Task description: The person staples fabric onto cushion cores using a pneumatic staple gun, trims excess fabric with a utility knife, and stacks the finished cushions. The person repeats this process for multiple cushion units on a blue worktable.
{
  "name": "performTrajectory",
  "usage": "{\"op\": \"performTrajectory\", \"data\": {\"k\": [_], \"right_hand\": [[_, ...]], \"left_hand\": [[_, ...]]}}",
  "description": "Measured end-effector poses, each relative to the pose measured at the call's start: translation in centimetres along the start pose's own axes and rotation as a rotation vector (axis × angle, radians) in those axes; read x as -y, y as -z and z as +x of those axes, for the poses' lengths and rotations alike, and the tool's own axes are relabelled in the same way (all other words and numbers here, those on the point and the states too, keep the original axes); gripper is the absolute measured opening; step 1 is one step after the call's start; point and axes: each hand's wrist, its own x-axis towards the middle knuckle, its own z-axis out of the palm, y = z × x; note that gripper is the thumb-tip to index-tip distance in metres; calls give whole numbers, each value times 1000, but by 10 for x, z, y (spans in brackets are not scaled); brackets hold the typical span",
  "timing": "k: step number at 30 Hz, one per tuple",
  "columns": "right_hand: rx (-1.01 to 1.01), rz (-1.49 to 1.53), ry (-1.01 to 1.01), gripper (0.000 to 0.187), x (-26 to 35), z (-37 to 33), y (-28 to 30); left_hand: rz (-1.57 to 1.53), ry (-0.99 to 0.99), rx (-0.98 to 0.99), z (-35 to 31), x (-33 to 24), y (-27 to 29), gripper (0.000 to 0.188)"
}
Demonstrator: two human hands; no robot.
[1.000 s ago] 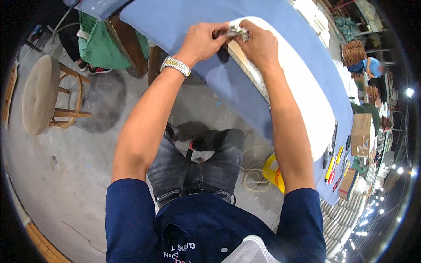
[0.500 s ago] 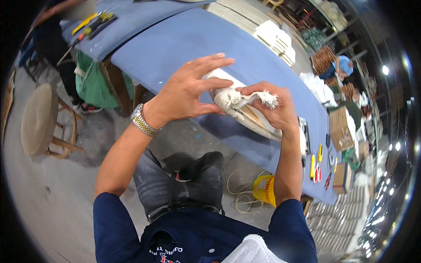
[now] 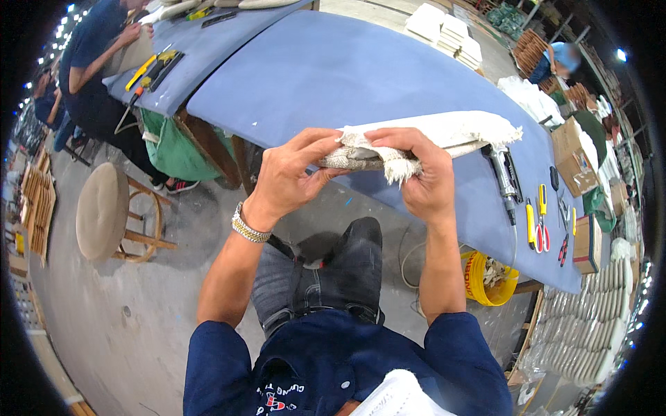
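Both hands hold up a flat seat pad (image 3: 451, 132), wrapped in off-white woven fabric with frayed edges, above the table's near edge. My left hand (image 3: 288, 173), below a metal wristwatch, pinches its left end with the thumb underneath and fingers on top. My right hand (image 3: 424, 173) grips the near edge, fingers over a loose frayed flap of fabric (image 3: 401, 168). The pad's white face extends right, beyond my right hand. Its underside is mostly hidden.
A blue-covered table (image 3: 305, 76) lies ahead. To the right are a stapler-like air tool (image 3: 503, 173), red-handled scissors (image 3: 542, 222) and a yellow bucket (image 3: 491, 277) below. A round padded stool (image 3: 104, 211) stands left. A co-worker (image 3: 97, 62) works at the far-left table.
The pad has turned from sloping down to the right to nearly level, its white face now showing. My left hand has come lower, and the view has shifted.
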Motion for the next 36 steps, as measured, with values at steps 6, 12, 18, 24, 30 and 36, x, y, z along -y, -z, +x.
{"op": "performTrajectory", "data": {"k": [6, 12, 18, 24, 30, 36], "right_hand": [[128, -298, 12, 49, 23, 14, 0], [152, -349, 152, 44, 9, -19, 8], [75, -439, 99, 40, 33, -57, 6], [-463, 44, -310, 43, 67, -152, 7], [-375, 621, -810, 54, 70, -167, -39], [-402, 455, -861, 39, 76, -140, -46]], "left_hand": [[43, -164, -125, -7, -9, -14, 42], [-28, -94, -206, -21, -15, -30, 58], [6, -44, -90, -39, -29, -29, 59], [106, -72, -3, -57, -44, -38, 59], [136, -101, 53, -79, -66, -58, 57], [181, -78, -4, -81, -62, -62, 53]]}}
